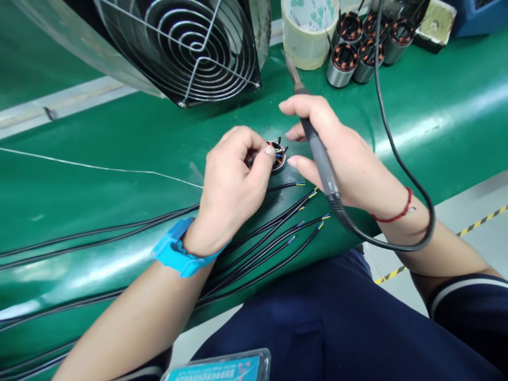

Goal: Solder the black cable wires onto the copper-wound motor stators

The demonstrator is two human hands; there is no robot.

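My left hand is closed at a small round motor stator with copper windings, thumb and fingertips pinching thin wires at its top. A thin solder wire runs from the left edge to this hand. My right hand holds a soldering iron between thumb and fingers, its metal tip pointing up and away from the stator. Several black cables with stripped blue and yellow ends lie below the stator, some passing under my left wrist.
A fan with a wire guard stands at the top left. Behind the iron are a tape roll, several stators and a sponge in a holder. A blue object sits at the top right. The iron's cord loops over my right forearm.
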